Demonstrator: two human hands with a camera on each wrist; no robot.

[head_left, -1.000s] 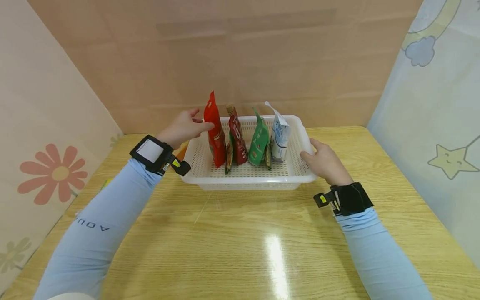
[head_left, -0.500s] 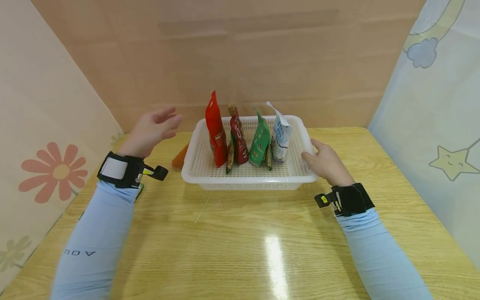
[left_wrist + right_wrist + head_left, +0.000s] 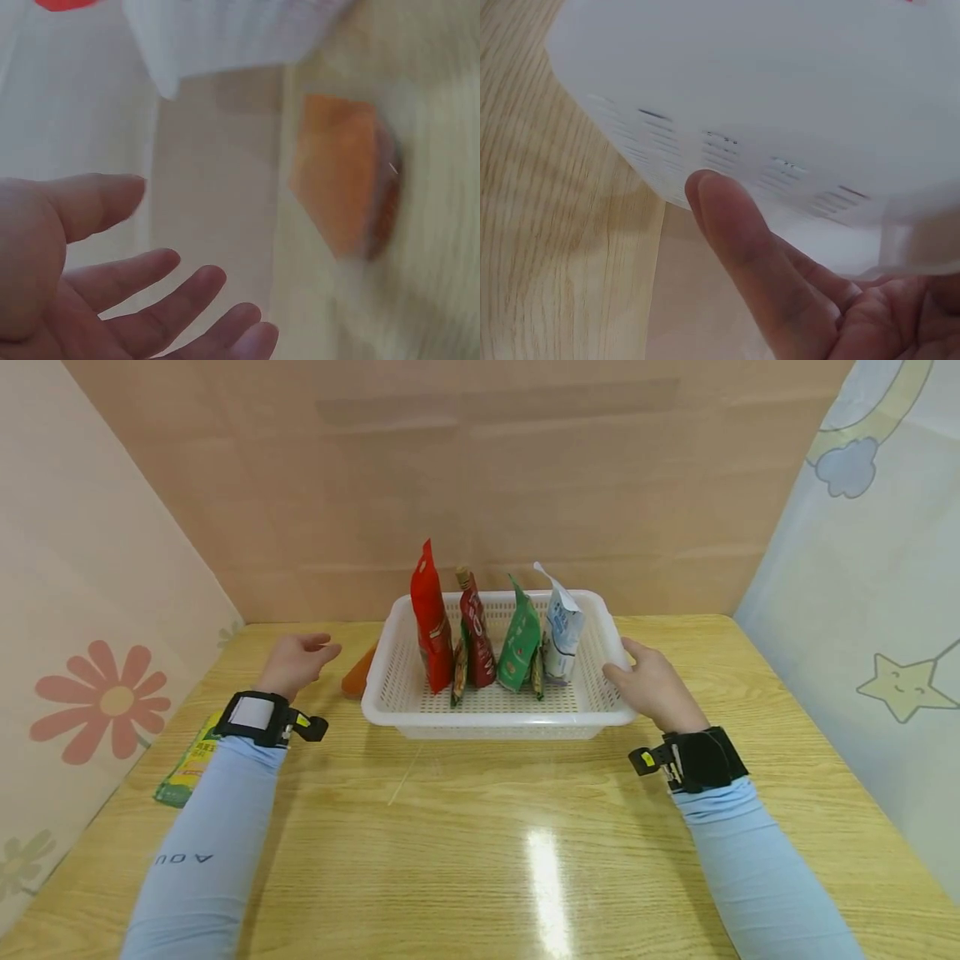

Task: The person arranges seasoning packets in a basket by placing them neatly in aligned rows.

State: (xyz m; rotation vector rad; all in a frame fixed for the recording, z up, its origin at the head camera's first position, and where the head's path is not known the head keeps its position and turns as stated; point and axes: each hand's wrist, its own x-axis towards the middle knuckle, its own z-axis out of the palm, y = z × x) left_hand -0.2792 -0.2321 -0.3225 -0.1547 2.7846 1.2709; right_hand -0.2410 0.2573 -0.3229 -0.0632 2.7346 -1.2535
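In the head view my left hand [image 3: 291,662] hovers over the table at the left, fingers loosely spread and holding nothing. Just right of it lies an orange wedge-shaped thing [image 3: 337,172], its kind unclear; the left wrist view shows it apart from the fingertips. My right hand [image 3: 654,687] touches the right end of a white plastic basket [image 3: 480,720], with a finger against its slotted outer wall [image 3: 649,142]. Standing in the basket are a red packet [image 3: 431,622], a dark red bottle-shaped pack [image 3: 477,635], a green packet [image 3: 521,643] and a white-and-blue packet [image 3: 563,631].
Two slim packets, one left [image 3: 460,672] and one right [image 3: 537,675], also stand in the basket. A yellow-green packet [image 3: 191,766] lies at the table's left, partly behind the left forearm. Brown paper [image 3: 480,485] rises behind, with patterned sheets on both sides.
My left hand has come away from the red packet, moved left and then lowered, uncovering the orange thing and the yellow-green packet. The right hand has stayed at the basket.
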